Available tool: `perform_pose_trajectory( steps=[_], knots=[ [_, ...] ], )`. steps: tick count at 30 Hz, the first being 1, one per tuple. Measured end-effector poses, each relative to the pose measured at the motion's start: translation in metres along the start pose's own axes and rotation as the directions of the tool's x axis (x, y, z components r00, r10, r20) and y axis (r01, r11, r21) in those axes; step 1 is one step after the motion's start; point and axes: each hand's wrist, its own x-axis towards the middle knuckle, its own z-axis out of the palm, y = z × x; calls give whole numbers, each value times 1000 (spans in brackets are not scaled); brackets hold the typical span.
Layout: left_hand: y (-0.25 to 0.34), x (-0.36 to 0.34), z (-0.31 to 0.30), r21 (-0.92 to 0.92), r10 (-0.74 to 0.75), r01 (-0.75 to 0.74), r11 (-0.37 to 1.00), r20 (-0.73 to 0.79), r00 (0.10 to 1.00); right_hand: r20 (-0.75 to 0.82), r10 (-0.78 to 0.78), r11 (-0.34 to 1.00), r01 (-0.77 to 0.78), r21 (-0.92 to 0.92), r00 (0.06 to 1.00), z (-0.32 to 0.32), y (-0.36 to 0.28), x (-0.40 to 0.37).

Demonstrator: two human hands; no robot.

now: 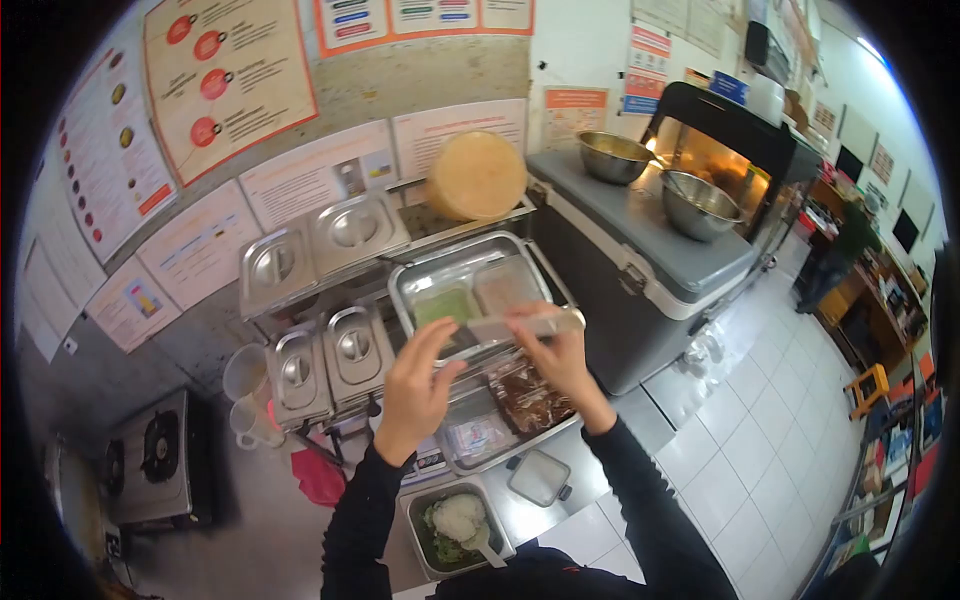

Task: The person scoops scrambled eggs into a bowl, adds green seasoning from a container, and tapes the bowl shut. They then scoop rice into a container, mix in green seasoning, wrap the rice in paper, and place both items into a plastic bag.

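My right hand grips a long, flat, pale object near its middle; motion blur hides its exact kind. The fingers of my left hand are curved and apart from the thumb, close to that object's left end, with nothing seen between them. Behind both hands is a steel tray with a green portion and a pale pinkish portion in it. Below my right hand, a lower tray holds a dark brown packet and small clear packets.
A steel pan with white rice, greens and a spoon stands nearest me, beside a small clear clip-sided box. Lidded pans and a stove are left. A grey cool box carrying two bowls stands right.
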Motion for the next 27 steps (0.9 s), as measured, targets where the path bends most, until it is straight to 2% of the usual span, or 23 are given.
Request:
perform_pose_trajectory(
  steps=[1, 3, 5, 6, 7, 8, 9, 10, 13, 14, 16, 17, 19, 20, 22, 23, 25, 26, 27],
  knots=[
    [-3, -10, -13, 15, -12, 13, 1000, -6, 1000, 70, 4, 1000, -3, -16, 998, 8, 5, 15],
    [-8, -38, -36, -46, -155, 151, 987, -115, 981, 145, 11, 1000, -8, -23, 989, 23, 16, 37],
    [-18, -74, -50, -53, -276, 272, 961, -106, 955, 342, 2, 987, 54, -153, 940, 37, 29, 52],
    [-23, -94, -55, -29, -297, 296, 955, -103, 949, 374, -150, 951, 237, -199, 915, 44, 41, 54],
    [-28, -114, -58, -7, -319, 320, 947, -102, 942, 384, -154, 952, 240, -188, 911, 49, 43, 54],
    [-29, -133, -62, -2, -328, 329, 944, -111, 938, 447, -198, 900, 343, -269, 872, 54, 45, 54],
    [-28, -152, -65, -27, -449, 448, 893, -74, 890, 513, -234, 830, 444, -338, 826, 58, 46, 53],
    [-27, -170, -68, -49, -563, 561, 826, -33, 826, 569, -231, 811, 479, -335, 789, 60, 43, 54],
    [-29, -221, -73, -89, -658, 652, 753, -62, 751, 679, -151, 759, 524, -386, 718, 68, 38, 53],
    [-28, -236, -74, -89, -664, 659, 747, -66, 745, 685, -151, 762, 525, -379, 713, 69, 36, 52],
    [-26, -259, -74, -185, -778, 756, 628, -102, 620, 662, -158, 790, 497, -360, 732, 73, 32, 52],
    [-25, -268, -73, -187, -781, 759, 624, -106, 616, 667, -160, 791, 499, -355, 728, 75, 32, 53],
    [-22, -278, -72, -231, -813, 780, 581, -122, 569, 533, -107, 879, 331, -344, 839, 78, 35, 55],
    [-22, -281, -72, -235, -815, 781, 579, -132, 565, 540, -113, 879, 338, -337, 834, 81, 42, 57],
    [-19, -281, -68, -323, -835, 777, 540, -90, 543, 310, 70, 967, 11, -253, 948, 81, 64, 58],
    [-21, -284, -67, -324, -836, 777, 539, -93, 541, 313, 69, 968, 13, -252, 947, 79, 72, 57],
    [-24, -290, -64, -349, -831, 766, 540, -76, 552, 122, 351, 936, -344, -69, 929, 72, 83, 55],
    [-23, -292, -63, -350, -832, 766, 538, -76, 550, 124, 351, 936, -345, -70, 928, 68, 91, 54],
    [-22, -291, -62, -345, -844, 782, 519, -59, 534, 69, 390, 916, -394, 73, 918, 63, 102, 52]
  ],
)
